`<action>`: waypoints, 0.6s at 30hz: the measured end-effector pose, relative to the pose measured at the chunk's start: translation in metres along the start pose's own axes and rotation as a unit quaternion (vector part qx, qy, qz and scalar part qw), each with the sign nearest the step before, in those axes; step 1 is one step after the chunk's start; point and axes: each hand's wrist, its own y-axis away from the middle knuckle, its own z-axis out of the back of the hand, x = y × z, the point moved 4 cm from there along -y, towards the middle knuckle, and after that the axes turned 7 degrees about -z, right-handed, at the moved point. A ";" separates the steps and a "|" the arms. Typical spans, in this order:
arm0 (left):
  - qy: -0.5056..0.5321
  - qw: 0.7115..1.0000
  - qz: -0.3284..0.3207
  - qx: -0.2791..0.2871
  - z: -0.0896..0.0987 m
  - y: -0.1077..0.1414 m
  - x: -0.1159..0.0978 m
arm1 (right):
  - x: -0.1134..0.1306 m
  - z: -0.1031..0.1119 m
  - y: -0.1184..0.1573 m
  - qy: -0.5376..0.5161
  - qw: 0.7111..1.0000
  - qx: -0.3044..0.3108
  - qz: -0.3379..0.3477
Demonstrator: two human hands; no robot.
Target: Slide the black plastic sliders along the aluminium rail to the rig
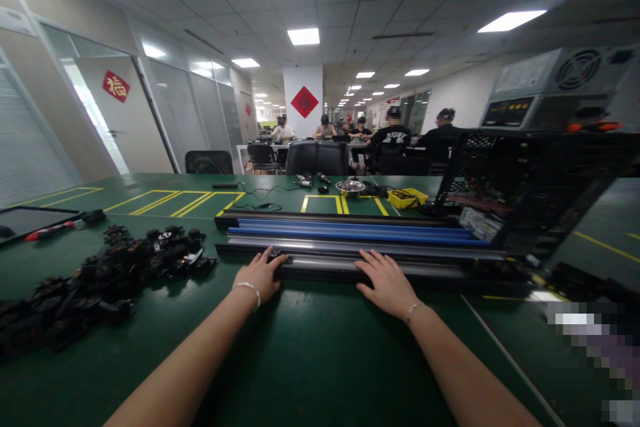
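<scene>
Long rails lie side by side across the table, among them a blue rail (350, 231) and a silver-and-black near rail (320, 264). At the near rail, my left hand (257, 278) has its thumb and forefinger about a small black part (275, 253), whose exact kind I cannot make out. Farther right, my right hand (387, 281) rests on the same rail with its fingers spread, holding nothing. To the left of my left hand is a heap of small black parts (150, 257).
An open computer case (540, 193) stands at the right, power supply units (545, 83) on top. Farther back are a metal bowl (351, 187), a yellow tray (406, 198) and cables. A red-handled screwdriver (50, 231) lies far left. Several people sit at distant tables.
</scene>
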 end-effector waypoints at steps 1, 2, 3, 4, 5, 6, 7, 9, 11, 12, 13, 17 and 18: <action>-0.004 1.000 0.003 0.000 0.000 0.000 0.001 | 0.000 0.000 0.000 0.000 1.000 0.001 0.000; -0.007 1.000 0.006 0.000 0.000 0.001 0.002 | 0.000 0.000 0.000 -0.001 1.000 0.003 0.000; -0.009 1.000 0.008 0.000 0.000 0.001 0.003 | 0.000 0.000 0.000 -0.001 1.000 0.005 0.000; -0.012 1.000 0.009 -0.001 0.000 0.001 0.004 | 0.000 0.000 0.000 -0.001 1.000 0.007 -0.001; -0.014 1.000 0.010 -0.002 0.000 0.001 0.005 | 0.000 0.000 0.000 -0.001 1.000 0.008 -0.002; -0.016 1.000 0.011 -0.003 0.000 0.001 0.006 | 0.000 0.000 0.000 -0.002 1.000 0.010 -0.003; -0.017 1.000 0.011 -0.005 -0.001 0.001 0.007 | 0.000 0.001 0.000 -0.003 1.000 0.011 -0.004; -0.019 1.000 0.009 -0.009 -0.001 0.001 0.008 | 0.001 0.001 0.000 -0.005 1.000 0.014 -0.003; -0.018 1.000 0.008 -0.011 -0.001 0.001 0.009 | 0.001 0.002 0.000 -0.006 1.000 0.016 -0.002; -0.016 1.000 0.008 -0.013 -0.001 0.001 0.009 | 0.001 0.002 0.000 -0.006 1.000 0.016 -0.002; -0.015 1.000 0.008 -0.013 -0.001 0.001 0.010 | 0.001 0.002 0.000 -0.006 1.000 0.015 -0.002; -0.010 1.000 0.011 -0.019 0.001 0.001 0.012 | 0.001 0.002 0.000 -0.006 1.000 0.015 -0.002; -0.008 1.000 0.013 -0.020 0.001 0.002 0.014 | 0.001 0.002 0.000 -0.006 1.000 0.015 -0.001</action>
